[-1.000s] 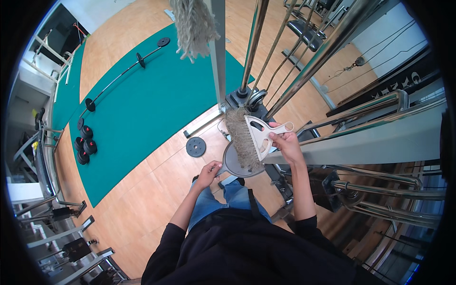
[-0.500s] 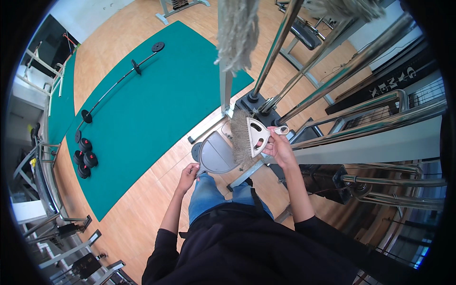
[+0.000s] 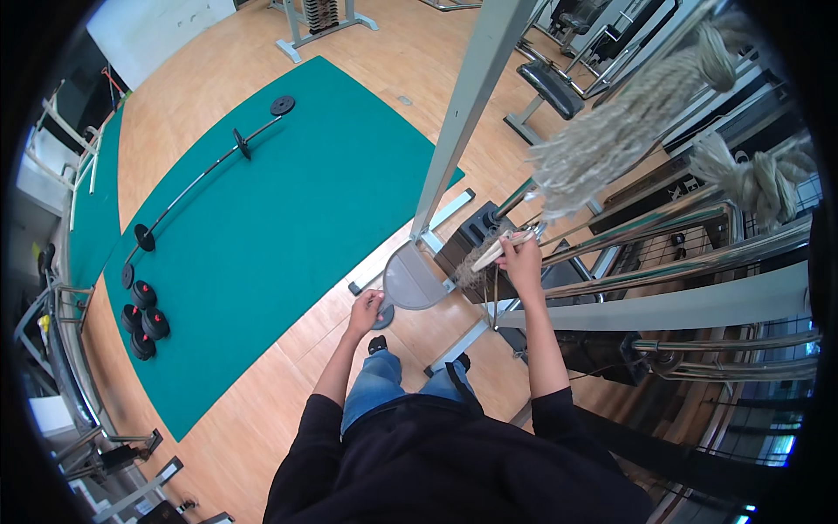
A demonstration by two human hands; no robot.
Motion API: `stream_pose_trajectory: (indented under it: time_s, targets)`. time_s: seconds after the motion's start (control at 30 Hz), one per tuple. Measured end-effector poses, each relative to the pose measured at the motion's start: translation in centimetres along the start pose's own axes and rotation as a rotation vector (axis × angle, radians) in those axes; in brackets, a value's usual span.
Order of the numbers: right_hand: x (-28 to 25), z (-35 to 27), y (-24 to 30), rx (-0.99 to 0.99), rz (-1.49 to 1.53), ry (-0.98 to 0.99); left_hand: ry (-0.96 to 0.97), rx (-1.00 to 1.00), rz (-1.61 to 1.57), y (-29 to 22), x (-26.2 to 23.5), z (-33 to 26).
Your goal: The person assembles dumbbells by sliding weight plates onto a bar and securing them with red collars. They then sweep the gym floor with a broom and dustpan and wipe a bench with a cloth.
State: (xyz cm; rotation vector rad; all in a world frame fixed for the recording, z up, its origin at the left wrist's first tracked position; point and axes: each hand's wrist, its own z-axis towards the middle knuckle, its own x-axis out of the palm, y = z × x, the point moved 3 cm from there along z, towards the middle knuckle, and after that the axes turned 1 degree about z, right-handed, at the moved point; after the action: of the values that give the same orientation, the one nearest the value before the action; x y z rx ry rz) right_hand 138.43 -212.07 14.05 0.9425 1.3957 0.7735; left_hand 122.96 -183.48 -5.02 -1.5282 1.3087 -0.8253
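Note:
My left hand (image 3: 367, 310) is closed round the handle of a grey dustpan (image 3: 413, 278), held in front of my legs above the floor. To its right, my right hand (image 3: 521, 260) grips a hand brush by its cream plastic holder (image 3: 494, 253). The holder is turned nearly edge-on, and its brown bristles (image 3: 471, 269) reach down to the dark base block (image 3: 476, 236) of a cable machine. Whether the bristles touch the block I cannot tell. A thick frayed rope (image 3: 602, 140) hangs above my right hand.
A grey upright post (image 3: 463, 122) rises beyond the dustpan. Chrome bars (image 3: 628, 236) and a long pale beam (image 3: 681, 301) crowd my right side. On the green mat (image 3: 288, 227) lie a barbell (image 3: 192, 183) and several black dumbbells (image 3: 154, 323). A round plate (image 3: 382, 318) is under the dustpan.
The brush has moved right, away from the dustpan, and turned from its broad face to edge-on. The dustpan has shifted slightly right. My view has shifted, and the ropes appear farther right.

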Motion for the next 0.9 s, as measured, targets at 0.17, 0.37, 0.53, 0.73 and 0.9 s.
stream_pose_trajectory:
  time_s: [0.17, 0.37, 0.53, 0.73, 0.9]
  targets:
    - [1.2, 5.3, -0.4, -0.223, -0.396, -0.251, 0.199, 0.008, 0.051, -1.6, 3.1, 3.9]
    - [3.3, 6.7, -2.4, 0.135, -0.315, -0.253, 0.285, 0.001, 0.128, -3.5, 4.1, 5.9]
    - [6.2, 3.4, -2.0, 0.319, -0.241, -0.043, 0.27, -0.044, 0.063, -1.1, 2.6, 6.9]
    - [2.6, 5.7, -2.0, 0.046, -0.411, -0.342, 0.272, -0.05, 0.003, -0.6, 5.4, 7.8]
    - [4.3, 4.7, -6.8, 0.183, -0.253, -0.231, 0.292, -0.014, 0.004, -1.9, 7.4, 7.3]
